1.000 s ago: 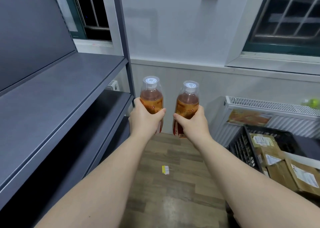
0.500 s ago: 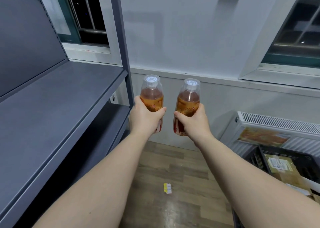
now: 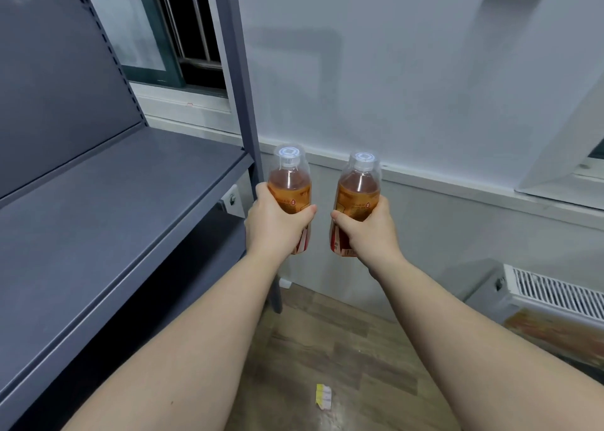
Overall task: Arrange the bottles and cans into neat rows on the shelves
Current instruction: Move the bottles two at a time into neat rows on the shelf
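Holding two upright bottles (amber drink, clear caps): left hand [image 3: 276,226] grips one bottle [image 3: 289,185], right hand [image 3: 369,229] the other bottle [image 3: 359,195], beside grey shelf [image 3: 108,208].

L hand [image 3: 277,224] & R hand [image 3: 366,231] bare; tiny mole [image 3: 172,402] on L forearm [image 3: 202,342]

2 bottles, left bottle [image 3: 289,185] and right bottle [image 3: 359,195], stand upright side by side, just right of the shelf [image 3: 98,208]; radiator [image 3: 555,295] far right.
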{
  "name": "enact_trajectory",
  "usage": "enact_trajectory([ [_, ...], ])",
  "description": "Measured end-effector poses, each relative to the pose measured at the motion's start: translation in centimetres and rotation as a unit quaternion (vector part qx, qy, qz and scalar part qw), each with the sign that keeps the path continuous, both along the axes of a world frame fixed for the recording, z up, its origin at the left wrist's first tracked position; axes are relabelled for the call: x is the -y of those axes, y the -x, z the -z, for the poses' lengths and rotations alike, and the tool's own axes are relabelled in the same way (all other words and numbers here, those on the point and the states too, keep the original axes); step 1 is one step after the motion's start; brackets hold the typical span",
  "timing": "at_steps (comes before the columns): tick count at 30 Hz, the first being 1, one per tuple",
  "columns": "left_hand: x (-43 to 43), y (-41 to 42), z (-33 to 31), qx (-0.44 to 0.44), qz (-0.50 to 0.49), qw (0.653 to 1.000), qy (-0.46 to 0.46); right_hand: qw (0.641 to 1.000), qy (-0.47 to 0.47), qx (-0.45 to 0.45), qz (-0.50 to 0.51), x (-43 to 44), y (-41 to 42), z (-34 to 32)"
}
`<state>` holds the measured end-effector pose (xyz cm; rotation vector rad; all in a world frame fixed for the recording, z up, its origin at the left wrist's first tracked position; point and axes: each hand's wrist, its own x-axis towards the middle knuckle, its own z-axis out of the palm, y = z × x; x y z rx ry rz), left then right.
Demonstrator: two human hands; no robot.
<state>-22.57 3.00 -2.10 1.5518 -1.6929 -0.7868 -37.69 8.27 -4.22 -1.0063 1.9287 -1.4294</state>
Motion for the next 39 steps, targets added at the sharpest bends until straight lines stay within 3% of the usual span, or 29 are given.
enact_trajectory([
  [11, 6.2, -1.1, -1.9, 0.001, -0.089, 0.996, 0.027, 0.996, 0.011, 0.003, -0.091, 9.0, -0.1, -1.1],
  [26, 19.9, -12.8, -4.8, 0.003, -0.242, 0.968, 0.066, 0.963, 0.051, 0.001, -0.263, 25.4, -11.4, -4.7],
  [39, 23.6, -20.8, -4.3, 0.013, -0.371, 0.927, 0.057, 0.942, 0.041, -0.021, -0.333, 33.7, -20.2, -5.0],
])
